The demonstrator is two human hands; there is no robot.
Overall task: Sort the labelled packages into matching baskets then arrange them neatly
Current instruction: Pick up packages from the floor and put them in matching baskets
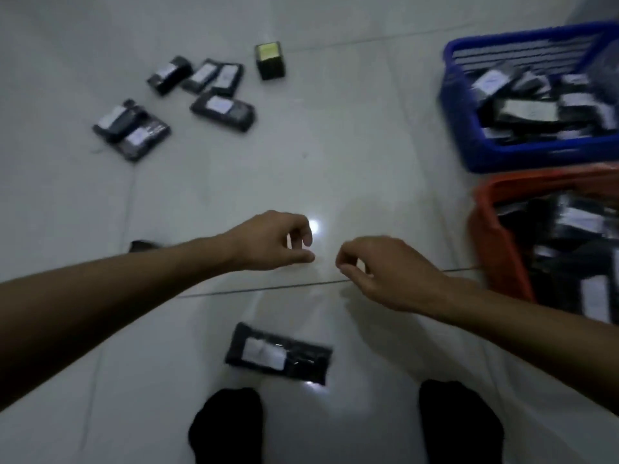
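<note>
nearest lies one labelled package [278, 353] on the floor [335, 145]. beyond it, the left hand [271, 241] and right hand [385, 272] hover loosely curled, holding nothing. beyond and right of it: orange basket [495, 242], then blue basket [469, 128], both holding packages. far left: loose packages [174, 95].

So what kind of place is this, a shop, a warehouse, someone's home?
Hard to say for sure; probably a small packing or stockroom area, worked on the floor. Black labelled packages lie on glossy white floor tiles, and a blue basket and an orange basket hold more.
</note>
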